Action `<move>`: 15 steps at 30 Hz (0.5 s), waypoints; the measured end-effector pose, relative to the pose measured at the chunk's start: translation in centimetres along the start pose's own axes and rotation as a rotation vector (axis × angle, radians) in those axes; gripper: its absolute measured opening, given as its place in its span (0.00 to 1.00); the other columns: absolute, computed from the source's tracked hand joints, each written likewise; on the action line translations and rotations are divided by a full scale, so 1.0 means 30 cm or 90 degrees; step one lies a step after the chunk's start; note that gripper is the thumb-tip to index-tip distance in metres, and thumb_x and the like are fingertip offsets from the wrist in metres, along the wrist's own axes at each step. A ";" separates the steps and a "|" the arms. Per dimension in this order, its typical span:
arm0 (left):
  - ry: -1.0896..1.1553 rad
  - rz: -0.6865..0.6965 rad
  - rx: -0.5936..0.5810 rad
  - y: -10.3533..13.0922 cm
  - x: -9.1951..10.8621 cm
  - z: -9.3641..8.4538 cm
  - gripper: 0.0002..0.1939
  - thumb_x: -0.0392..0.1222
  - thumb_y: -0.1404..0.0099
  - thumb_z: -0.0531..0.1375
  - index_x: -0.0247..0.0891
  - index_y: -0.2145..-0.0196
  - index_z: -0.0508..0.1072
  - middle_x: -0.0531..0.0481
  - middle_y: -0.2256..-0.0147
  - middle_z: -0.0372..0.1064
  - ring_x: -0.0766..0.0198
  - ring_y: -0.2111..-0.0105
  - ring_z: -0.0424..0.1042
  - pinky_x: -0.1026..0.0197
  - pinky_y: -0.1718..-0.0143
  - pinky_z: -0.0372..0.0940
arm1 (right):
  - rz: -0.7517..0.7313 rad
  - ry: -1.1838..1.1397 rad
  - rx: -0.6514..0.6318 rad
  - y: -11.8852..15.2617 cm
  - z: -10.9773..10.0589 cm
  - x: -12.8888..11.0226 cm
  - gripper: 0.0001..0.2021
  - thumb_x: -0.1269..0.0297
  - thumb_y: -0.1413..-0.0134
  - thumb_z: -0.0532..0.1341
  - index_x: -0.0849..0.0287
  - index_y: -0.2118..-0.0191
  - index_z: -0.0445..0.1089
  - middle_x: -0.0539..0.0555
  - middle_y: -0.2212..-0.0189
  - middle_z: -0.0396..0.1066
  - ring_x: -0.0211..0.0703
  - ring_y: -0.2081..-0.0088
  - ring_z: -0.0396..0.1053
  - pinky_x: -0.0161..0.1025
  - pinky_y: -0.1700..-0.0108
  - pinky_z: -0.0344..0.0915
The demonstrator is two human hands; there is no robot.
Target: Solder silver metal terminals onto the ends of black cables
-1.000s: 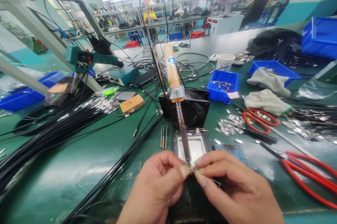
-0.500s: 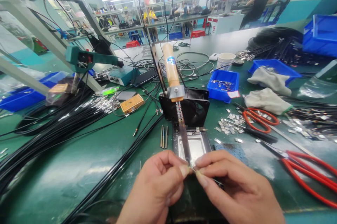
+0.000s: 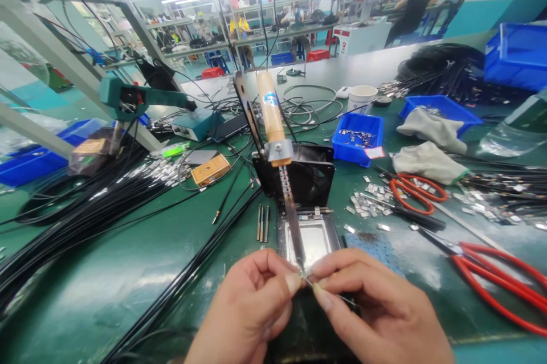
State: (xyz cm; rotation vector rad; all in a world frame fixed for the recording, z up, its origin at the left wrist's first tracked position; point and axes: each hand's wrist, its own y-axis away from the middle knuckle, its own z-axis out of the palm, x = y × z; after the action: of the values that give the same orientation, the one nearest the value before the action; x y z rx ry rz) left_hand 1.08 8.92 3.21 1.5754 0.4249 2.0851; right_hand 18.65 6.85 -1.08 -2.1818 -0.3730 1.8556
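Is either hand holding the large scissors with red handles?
No, the large red-handled scissors lie on the green tabletop, to the right of the right hand.

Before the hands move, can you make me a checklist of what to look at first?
1. Thin, pale wire pinched by the bare right hand: ok.
2. What the bare left hand pinches: cannot tell, too small.
3. Wooden-handled soldering iron held in its silver metal clamp: ok.
4. Fingertips well away from the iron's dark metal tip: not ok, it comes down right beside them.
5. Iron cool enough to be near: cannot tell, so I'd treat it as hot.
6. Big red-handled metal scissors apart from both hands: ok.
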 end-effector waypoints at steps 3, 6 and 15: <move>-0.009 0.002 -0.007 0.004 -0.011 -0.001 0.13 0.42 0.40 0.71 0.36 0.74 0.72 0.62 0.81 0.54 0.73 0.81 0.43 0.66 0.80 0.40 | -0.009 0.015 -0.006 0.006 -0.007 0.001 0.07 0.75 0.44 0.67 0.54 0.66 0.77 0.49 0.64 0.80 0.37 0.64 0.81 0.29 0.61 0.77; -0.003 0.022 -0.013 0.009 -0.022 0.000 0.15 0.44 0.42 0.73 0.35 0.75 0.72 0.59 0.79 0.60 0.75 0.82 0.45 0.67 0.80 0.41 | -0.025 0.023 0.008 0.012 -0.011 -0.002 0.08 0.76 0.45 0.67 0.53 0.66 0.77 0.46 0.64 0.81 0.34 0.64 0.80 0.25 0.60 0.76; 0.020 0.099 -0.010 0.038 -0.060 0.010 0.16 0.44 0.46 0.76 0.34 0.77 0.75 0.50 0.74 0.74 0.71 0.77 0.62 0.70 0.76 0.56 | -0.082 0.012 0.006 0.035 -0.023 -0.018 0.13 0.80 0.50 0.68 0.52 0.64 0.78 0.49 0.66 0.82 0.38 0.66 0.82 0.27 0.62 0.79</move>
State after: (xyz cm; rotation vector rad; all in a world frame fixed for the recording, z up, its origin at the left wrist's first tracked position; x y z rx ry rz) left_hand 1.54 6.97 2.45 1.6150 0.3039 2.2252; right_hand 19.28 5.64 -0.83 -2.1152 -0.4879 1.7645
